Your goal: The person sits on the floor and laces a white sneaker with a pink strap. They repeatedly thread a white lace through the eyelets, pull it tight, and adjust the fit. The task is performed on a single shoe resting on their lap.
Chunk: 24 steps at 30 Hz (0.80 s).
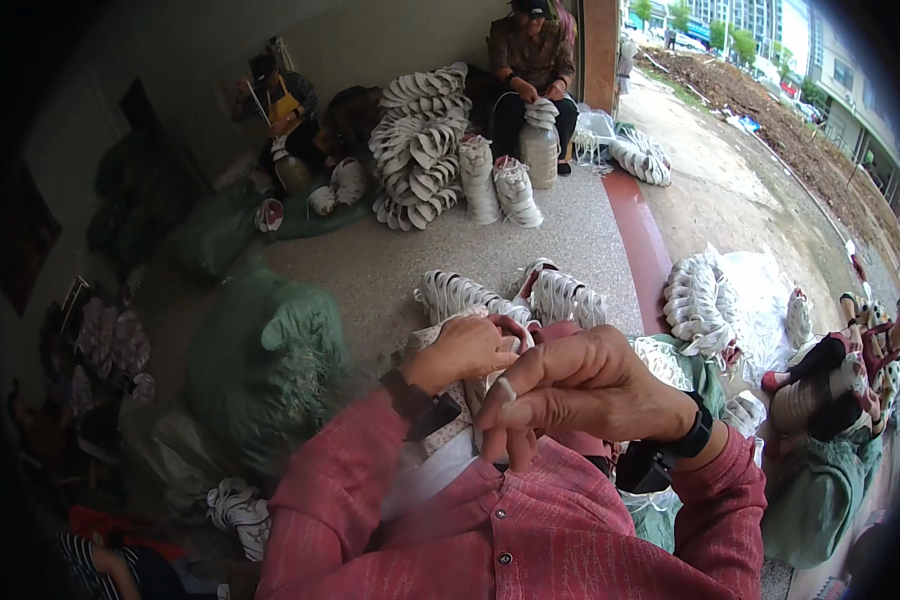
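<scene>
Your left hand [463, 350] grips closed on the white shoe upper [470, 395], at centre | your right hand [570, 385] at its 3 o'clock, fingers curled shut, pinching a thin white lace [507, 388] | stacked white uppers [510, 297] on the floor [370, 270] at 12 o'clock.

Wearer: faded red-pink woven shirt w/ long sleeves, small dark buttons down front placket. Left hand [462, 350]: black strap at wrist, next to sleeve cuff. Right hand [580, 385]: black wristband w/ dark module hanging below, just above its cuff.
</scene>
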Available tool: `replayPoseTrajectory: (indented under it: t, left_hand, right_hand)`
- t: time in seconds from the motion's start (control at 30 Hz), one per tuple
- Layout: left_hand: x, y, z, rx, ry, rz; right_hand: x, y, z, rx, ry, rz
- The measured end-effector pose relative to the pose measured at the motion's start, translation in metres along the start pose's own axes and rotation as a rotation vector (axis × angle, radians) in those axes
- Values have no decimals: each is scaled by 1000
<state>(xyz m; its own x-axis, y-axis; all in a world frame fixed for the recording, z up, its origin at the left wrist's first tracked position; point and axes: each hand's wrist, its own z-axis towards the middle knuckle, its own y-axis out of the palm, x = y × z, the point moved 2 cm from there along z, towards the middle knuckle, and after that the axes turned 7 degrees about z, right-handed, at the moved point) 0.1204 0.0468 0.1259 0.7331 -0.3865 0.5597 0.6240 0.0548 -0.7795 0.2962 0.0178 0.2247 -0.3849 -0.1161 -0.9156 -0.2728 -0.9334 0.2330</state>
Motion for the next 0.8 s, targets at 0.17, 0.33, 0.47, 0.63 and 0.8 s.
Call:
replayPoseTrajectory:
  t: [0.17,0.33,0.47,0.63,0.8]
  left_hand:
    - [-64,52,27,-503,-90,494]
    - [-97,68,15,-350,-310,-596]
    - [-52,3,13,-294,-344,-878]
    - [-92,-88,-56,-35,-242,-1176]
    - [-152,-124,-143,-108,-648,-599]
  right_hand:
    - [-7,-3,-5,114,54,37]
    - [-3,-14,-25,250,80,54]
    - [-4,-40,-49,402,-80,-41]
    - [10,-126,-84,928,-201,-187]
    - [80,-216,-121,1273,-106,-74]
